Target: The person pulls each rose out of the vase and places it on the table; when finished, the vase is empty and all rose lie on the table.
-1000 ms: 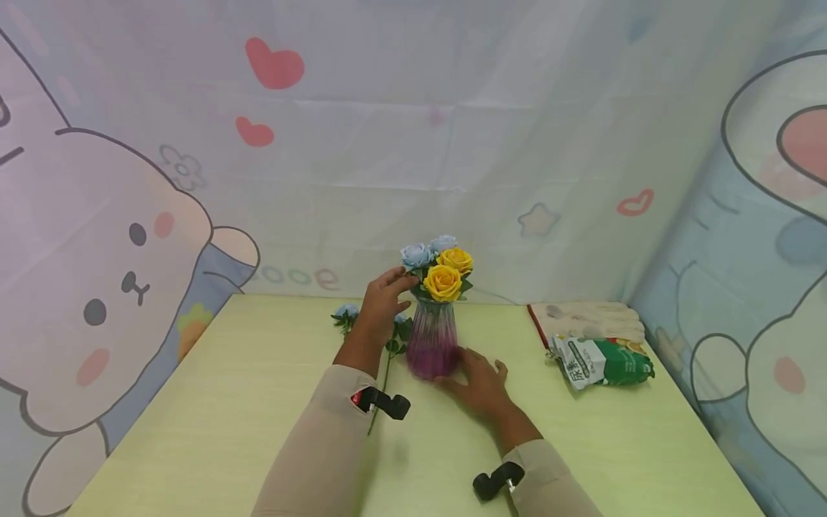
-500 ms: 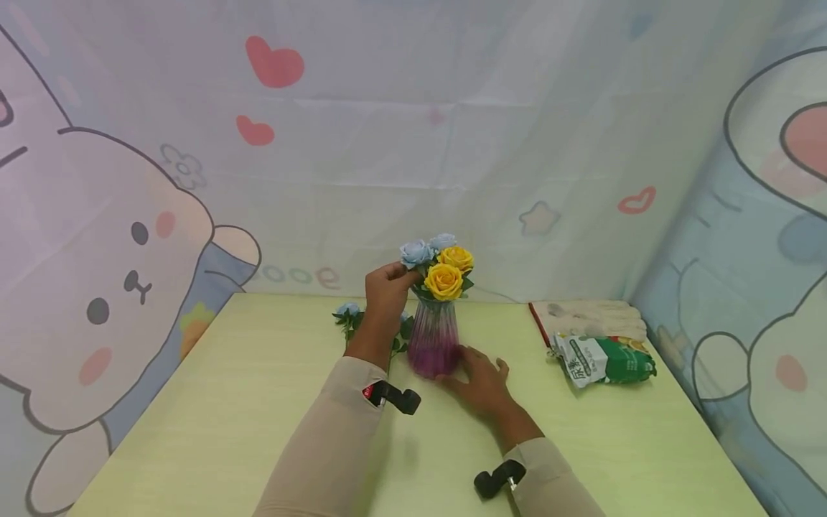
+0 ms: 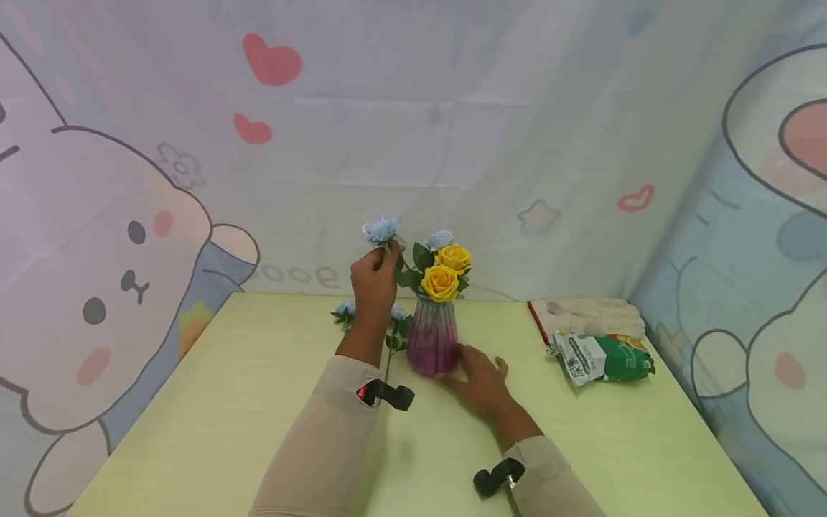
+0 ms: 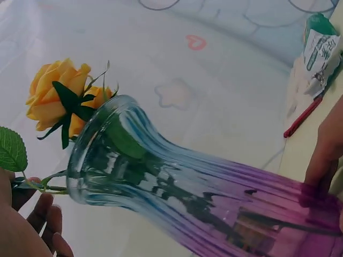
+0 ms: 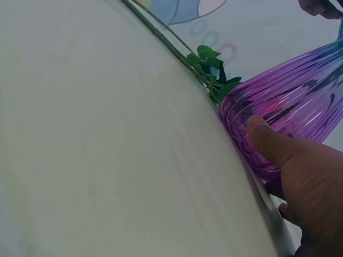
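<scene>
One blue rose (image 3: 381, 228) is up in the left hand (image 3: 375, 287), whose fingers are drawn narrow in a pinch just under the bloom. The vase (image 3: 433, 341) stands upright to the right of those fingers and lower down, its mouth near them, and from here that looks like the relation that matters. The left wrist view shows a stem (image 4: 58, 188) running from the fingers to the rim and, it seems, into the glass; if it belongs to the held bloom, which I can't be sure of, the long axis slants down to the right. The left hand is nearer the mouth; the right hand (image 3: 478, 380) is at the foot, thumb on the near side, fingers round the right, holding the glass.

I count six roses: the held one; two yellow roses (image 3: 441, 283) and a second blue rose (image 3: 439, 240) in the vase, right of the left fingers; and two lying roses (image 3: 399, 314) below them on the surface (image 3: 213, 416), partly hidden by the forearm. One packet (image 3: 604, 359) lies well to the right of the right fingers, gloves (image 3: 591, 316) just behind; how many gloves, I can't tell.
</scene>
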Tool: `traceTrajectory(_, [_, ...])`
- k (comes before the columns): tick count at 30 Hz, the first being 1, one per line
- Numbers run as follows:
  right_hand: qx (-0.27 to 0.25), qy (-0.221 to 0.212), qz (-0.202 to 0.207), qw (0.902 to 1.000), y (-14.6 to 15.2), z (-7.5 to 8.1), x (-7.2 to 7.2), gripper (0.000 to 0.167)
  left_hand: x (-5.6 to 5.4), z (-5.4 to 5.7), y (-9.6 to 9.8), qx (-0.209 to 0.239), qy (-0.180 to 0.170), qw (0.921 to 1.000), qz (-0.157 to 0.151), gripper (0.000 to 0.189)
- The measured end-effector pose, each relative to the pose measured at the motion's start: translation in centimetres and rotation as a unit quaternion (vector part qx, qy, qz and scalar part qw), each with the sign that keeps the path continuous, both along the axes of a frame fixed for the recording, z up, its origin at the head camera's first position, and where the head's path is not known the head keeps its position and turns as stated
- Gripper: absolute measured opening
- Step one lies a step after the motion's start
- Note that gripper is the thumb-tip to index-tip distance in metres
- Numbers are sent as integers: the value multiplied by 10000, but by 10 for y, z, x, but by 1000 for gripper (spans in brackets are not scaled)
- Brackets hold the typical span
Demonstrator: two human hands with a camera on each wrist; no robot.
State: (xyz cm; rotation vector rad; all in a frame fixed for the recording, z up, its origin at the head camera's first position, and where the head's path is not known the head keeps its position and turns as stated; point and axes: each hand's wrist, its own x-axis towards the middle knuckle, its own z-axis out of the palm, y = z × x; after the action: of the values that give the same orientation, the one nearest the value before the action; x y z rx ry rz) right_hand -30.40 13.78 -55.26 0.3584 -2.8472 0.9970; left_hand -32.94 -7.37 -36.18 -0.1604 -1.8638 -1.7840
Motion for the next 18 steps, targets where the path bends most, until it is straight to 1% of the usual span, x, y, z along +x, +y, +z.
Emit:
traceTrajectory(1, [20, -6, 1, 10000, 0, 0, 0, 85, 0, 2, -2, -59, -79, 9999, -22, 43])
traceTrajectory(3, [82, -2, -4, 10000, -1, 1, -1, 86, 1, 5, -6, -96, -300, 9993, -200, 51])
traceTrajectory(5, [130, -10, -11, 9999, 0, 1, -1, 86, 2, 8, -9, 11, -540, 9971, -530, 58])
traceTrajectory(8, [126, -19, -6, 9999, 0, 2, 0, 86, 3, 13, -13, 323, -920, 9889, -1123, 70])
traceTrajectory(11, [83, -37, 1, 10000, -1, 4, 1, 84, 4, 18, -16, 392, -1287, 9810, -1396, 80])
traceTrajectory(13, [55, -35, 4, 10000, -1, 4, 2, 84, 4, 21, -19, 365, -1482, 9774, -1463, 80])
traceTrajectory(15, [43, -23, 5, 10000, -2, 5, 3, 84, 5, 23, -21, 408, -1597, 9743, -1538, 74])
traceTrajectory(16, [53, -27, 0, 10000, -2, 6, 3, 83, 5, 24, -23, 474, -1610, 9725, -1616, 70])
traceTrajectory(18, [49, -10, 5, 10000, -2, 6, 4, 83, 5, 24, -26, 718, -1545, 9668, -1904, 58])
